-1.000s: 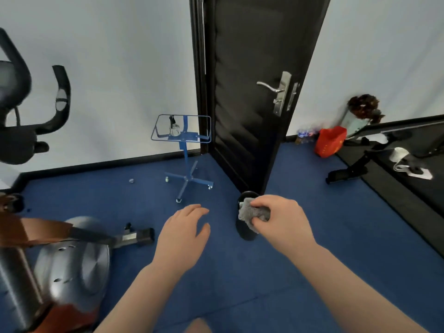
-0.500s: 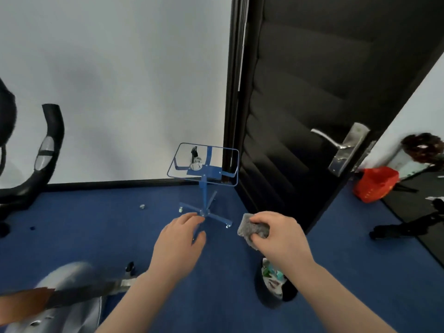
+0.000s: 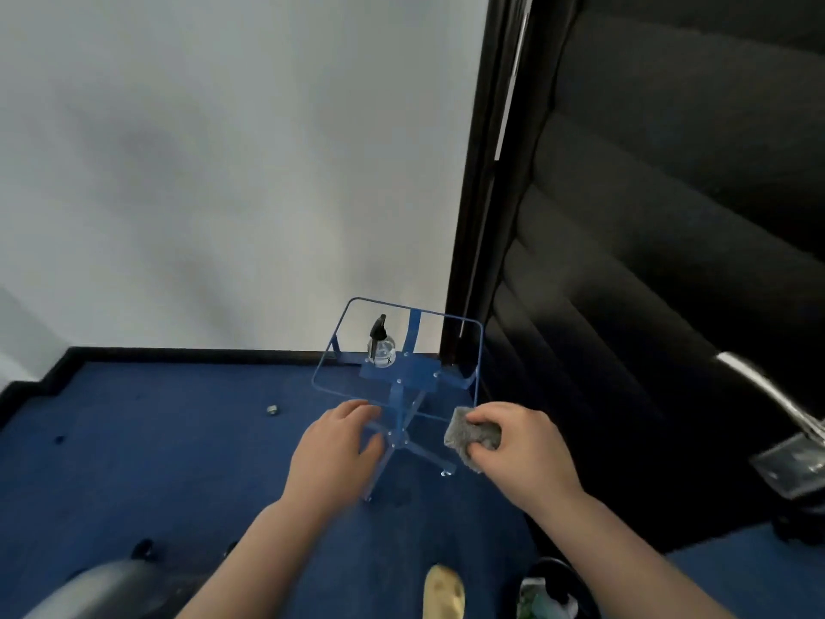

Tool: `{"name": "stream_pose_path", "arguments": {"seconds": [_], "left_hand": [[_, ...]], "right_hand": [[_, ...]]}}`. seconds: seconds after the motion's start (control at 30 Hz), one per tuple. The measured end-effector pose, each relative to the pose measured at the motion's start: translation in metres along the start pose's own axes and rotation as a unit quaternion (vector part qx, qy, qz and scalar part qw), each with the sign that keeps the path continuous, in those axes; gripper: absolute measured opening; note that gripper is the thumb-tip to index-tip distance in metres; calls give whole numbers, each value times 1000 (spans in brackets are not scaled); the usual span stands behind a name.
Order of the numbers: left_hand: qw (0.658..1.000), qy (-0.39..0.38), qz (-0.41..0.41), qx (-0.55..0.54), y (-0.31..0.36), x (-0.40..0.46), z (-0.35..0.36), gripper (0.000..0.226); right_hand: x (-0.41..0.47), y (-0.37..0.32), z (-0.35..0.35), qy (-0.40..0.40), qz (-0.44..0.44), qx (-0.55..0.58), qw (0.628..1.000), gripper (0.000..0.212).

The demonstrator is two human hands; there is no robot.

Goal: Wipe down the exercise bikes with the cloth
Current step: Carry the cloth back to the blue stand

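Note:
My right hand (image 3: 520,449) grips a small grey cloth (image 3: 468,436), bunched between thumb and fingers, just right of a small blue stand. My left hand (image 3: 335,453) is open, palm down with fingers loosely spread, in front of the stand's post. Only the silver flywheel cover of an exercise bike (image 3: 96,589) shows, blurred, at the bottom left corner. On the stand's clear top sits a clear spray bottle (image 3: 380,344) with a black trigger head.
The blue stand (image 3: 397,386) has a clear top and star-shaped feet on blue carpet. A black padded door (image 3: 660,261) with a silver handle (image 3: 768,395) stands open on the right. A black bin (image 3: 551,591) is at the bottom, and a small object (image 3: 272,410) lies on the floor.
The view has moved toward the stand and the door, and the bike has slid almost out of frame at the left. Both hands are now right by the stand; the cloth stays in my right hand.

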State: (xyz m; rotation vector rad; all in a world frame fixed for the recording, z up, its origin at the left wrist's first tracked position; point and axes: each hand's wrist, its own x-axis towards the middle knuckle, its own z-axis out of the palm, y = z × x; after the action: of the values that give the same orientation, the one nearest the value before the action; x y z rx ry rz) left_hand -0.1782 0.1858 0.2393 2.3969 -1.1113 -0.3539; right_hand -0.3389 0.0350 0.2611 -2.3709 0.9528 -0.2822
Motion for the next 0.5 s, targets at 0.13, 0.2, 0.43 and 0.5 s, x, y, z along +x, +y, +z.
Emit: {"name": "stream_pose_path", "arguments": {"seconds": [0.13, 0.2, 0.43, 0.5], "left_hand": [[1000, 3, -25, 10, -6, 75, 4, 37], [999, -3, -40, 3, -14, 105, 12, 36], [992, -71, -99, -28, -62, 178, 58, 38], [986, -105, -123, -44, -79, 198, 74, 37]], "right_hand": [[78, 17, 5, -25, 6, 6, 1000, 28], [112, 23, 17, -44, 14, 6, 999, 30], [212, 46, 95, -100, 92, 12, 991, 29], [233, 54, 121, -108, 119, 16, 987, 27]]}}
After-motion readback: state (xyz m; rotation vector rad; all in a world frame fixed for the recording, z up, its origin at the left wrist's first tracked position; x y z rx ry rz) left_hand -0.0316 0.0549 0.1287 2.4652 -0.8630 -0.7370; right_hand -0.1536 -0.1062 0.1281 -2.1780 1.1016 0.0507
